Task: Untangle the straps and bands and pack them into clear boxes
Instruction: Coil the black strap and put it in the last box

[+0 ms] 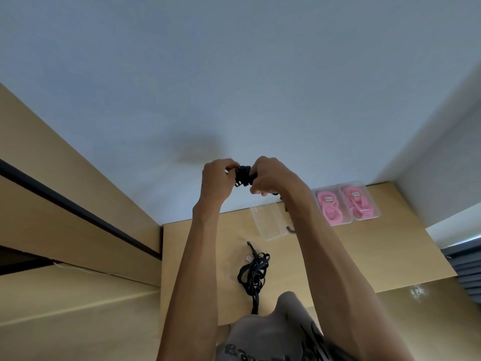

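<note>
While both hands (240, 178) pinch 1 bundled black strap (243, 175) up high, the open clear box (268, 220) sits straight below, nearer the right hand.

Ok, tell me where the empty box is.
Head view: the empty box lies at the table's far edge, left of two boxes of pink bands.

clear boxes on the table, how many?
3. Two closed boxes holding pink bands sit side by side at the table's far right: left one, right one. One empty box lies left of them, partly behind the right forearm. More could be hidden.
</note>
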Action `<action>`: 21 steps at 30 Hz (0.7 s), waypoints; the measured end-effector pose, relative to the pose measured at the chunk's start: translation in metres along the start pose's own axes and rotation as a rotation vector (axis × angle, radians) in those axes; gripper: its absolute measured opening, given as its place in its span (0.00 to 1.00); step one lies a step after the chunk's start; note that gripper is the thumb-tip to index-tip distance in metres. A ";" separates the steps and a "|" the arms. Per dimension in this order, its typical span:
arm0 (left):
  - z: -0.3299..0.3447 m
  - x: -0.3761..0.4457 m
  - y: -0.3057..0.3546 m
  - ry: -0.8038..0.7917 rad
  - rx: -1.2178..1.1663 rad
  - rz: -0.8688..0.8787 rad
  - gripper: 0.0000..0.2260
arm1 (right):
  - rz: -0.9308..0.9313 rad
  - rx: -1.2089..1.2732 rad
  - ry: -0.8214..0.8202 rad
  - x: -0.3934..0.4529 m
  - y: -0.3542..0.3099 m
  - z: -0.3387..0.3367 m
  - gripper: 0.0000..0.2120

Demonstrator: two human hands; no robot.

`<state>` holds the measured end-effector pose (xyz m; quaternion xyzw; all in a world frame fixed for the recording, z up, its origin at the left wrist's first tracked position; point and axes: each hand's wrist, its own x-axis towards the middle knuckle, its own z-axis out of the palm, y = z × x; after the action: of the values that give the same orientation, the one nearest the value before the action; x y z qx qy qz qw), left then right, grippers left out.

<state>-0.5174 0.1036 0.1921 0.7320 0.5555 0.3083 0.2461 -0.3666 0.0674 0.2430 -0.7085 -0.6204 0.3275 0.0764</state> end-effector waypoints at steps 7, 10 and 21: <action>-0.017 0.006 -0.007 -0.280 -0.159 -0.063 0.11 | -0.129 0.104 0.104 -0.005 -0.006 -0.031 0.11; -0.026 0.001 -0.009 -0.373 -0.477 -0.055 0.12 | -0.218 0.365 0.156 0.003 0.006 -0.036 0.09; -0.006 0.012 0.006 -0.025 -1.059 -0.264 0.07 | -0.094 1.161 0.185 0.028 0.004 0.034 0.13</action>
<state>-0.5152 0.1141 0.2027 0.4356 0.4082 0.5039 0.6243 -0.3814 0.0826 0.2042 -0.5480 -0.3611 0.5468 0.5199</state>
